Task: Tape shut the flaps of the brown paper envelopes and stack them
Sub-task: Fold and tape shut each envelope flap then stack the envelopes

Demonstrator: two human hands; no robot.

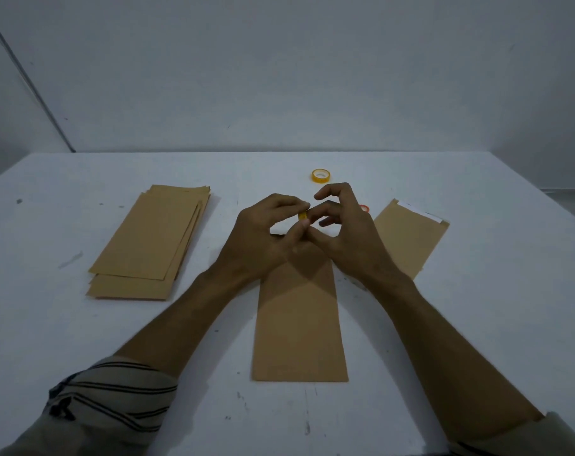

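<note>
A brown paper envelope [299, 327] lies lengthwise on the white table [476, 324] in front of me; its far end is hidden under my hands. My left hand [259, 238] pinches a small yellow tape roll [303, 217] above that end. My right hand [342, 232] meets it there, thumb and fingertips curled at the roll. Whether a strip of tape is pulled out cannot be made out. A stack of brown envelopes [151, 241] lies to the left. One envelope with a white strip at its flap [411, 238] lies to the right.
A second yellow tape roll [320, 175] lies flat farther back near the table's middle. A small red-rimmed roll [365, 208] peeks out behind my right hand. A grey wall stands close behind the table's far edge.
</note>
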